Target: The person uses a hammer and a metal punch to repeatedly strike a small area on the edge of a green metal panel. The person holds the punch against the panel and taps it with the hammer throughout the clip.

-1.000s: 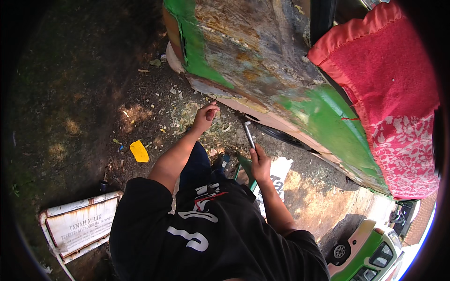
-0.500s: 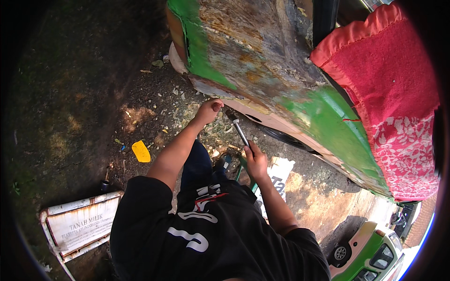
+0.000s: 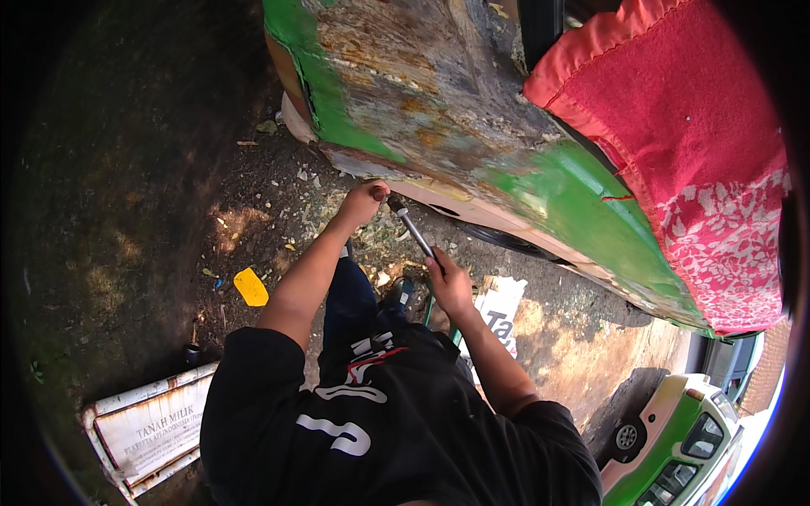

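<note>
My right hand [image 3: 450, 285] is wrapped round the dark grip of a hammer [image 3: 413, 228] with a silver shaft. The hammer's dark head is right at the round brown end of a short tool [image 3: 379, 193] held in my left hand [image 3: 361, 206]. Most of that tool is hidden by the fingers, so its kind does not show. My left hand is close against the lower edge of a green and cream vehicle body [image 3: 439, 93], whose panel has scraped, rusty, bare patches. I cannot make out where the tool's far end touches.
A red towel [image 3: 641, 101] with a white floral part drapes over the vehicle. Pale chips and a yellow piece [image 3: 251, 287] lie on the dirt. A rusty white sign [image 3: 160, 387] stands at left, a printed white sheet [image 3: 499, 304] lies at right, and another green and white vehicle [image 3: 666, 434] is parked behind.
The hammer head has come closer to the brown end of the tool in my left hand. The whole view has shifted slightly, with the vehicle now further left.
</note>
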{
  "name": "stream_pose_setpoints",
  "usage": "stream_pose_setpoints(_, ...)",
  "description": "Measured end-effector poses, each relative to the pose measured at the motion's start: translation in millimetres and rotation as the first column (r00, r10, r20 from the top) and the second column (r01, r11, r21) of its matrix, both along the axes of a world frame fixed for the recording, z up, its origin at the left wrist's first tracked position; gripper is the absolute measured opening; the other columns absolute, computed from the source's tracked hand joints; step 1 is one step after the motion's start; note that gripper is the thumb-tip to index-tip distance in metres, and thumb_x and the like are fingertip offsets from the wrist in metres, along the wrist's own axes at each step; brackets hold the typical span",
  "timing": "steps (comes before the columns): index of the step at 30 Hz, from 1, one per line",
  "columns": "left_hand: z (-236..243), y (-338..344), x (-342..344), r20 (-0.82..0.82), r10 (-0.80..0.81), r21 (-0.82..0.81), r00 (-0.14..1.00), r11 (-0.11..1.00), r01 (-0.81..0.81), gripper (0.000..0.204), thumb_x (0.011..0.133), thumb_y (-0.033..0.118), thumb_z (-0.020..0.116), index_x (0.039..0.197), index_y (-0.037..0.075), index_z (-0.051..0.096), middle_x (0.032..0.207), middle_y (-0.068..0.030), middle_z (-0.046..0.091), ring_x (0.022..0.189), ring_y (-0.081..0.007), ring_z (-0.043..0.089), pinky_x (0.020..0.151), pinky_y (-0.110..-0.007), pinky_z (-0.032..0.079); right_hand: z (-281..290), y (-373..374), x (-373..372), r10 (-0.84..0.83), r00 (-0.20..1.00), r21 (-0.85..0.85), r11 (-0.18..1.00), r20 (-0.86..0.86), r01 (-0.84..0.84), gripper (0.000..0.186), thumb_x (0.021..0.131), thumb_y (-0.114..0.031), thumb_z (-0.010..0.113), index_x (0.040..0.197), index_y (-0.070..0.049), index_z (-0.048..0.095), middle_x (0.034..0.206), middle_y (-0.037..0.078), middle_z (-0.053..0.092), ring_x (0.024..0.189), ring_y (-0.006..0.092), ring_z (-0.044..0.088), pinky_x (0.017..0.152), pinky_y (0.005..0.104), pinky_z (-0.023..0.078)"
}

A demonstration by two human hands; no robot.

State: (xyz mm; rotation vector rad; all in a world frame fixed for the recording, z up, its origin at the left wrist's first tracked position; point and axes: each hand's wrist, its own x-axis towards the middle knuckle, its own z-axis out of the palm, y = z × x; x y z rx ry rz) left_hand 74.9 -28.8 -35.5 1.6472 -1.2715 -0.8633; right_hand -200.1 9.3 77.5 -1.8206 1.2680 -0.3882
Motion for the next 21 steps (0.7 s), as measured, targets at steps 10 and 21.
stream_pose_setpoints(10, -6, -6, 2, 0.009, -0.067, -0.126, 0.998, 0.990, 0.067, 0.011, 0.092, 0.009, 0.054, 0.095, 0.006, 0.064, 0.082, -0.0161, 0.066, 0.071, -0.0288, 0.060, 0.069, -0.035, 0.048, -11, -17, 28, 0.087, 0.995, -0.189, 0.978, -0.038, -0.093, 0.031, 0.099, -0.030, 0.055, 0.120, -0.008, 0.061, 0.072, 0.021, 0.065, 0.070, 0.0419, 0.066, 0.060, 0.0481, 0.050)
stream_pose_setpoints(21, -127, 105, -65, -0.115, -0.555, 0.356, 0.824, 0.751, 0.556, 0.013, 0.078, 0.007, 0.053, 0.078, 0.004, 0.065, 0.075, -0.0156, 0.066, 0.066, -0.0278, 0.063, 0.060, -0.041, 0.047, -78, 14, -10, -0.131, 0.991, 0.189, 0.974, 0.034, 0.122, 0.029, 0.099, -0.027, 0.057, 0.114, -0.003, 0.064, 0.065, 0.009, 0.055, 0.062, 0.0122, 0.053, 0.060, 0.0310, 0.045)
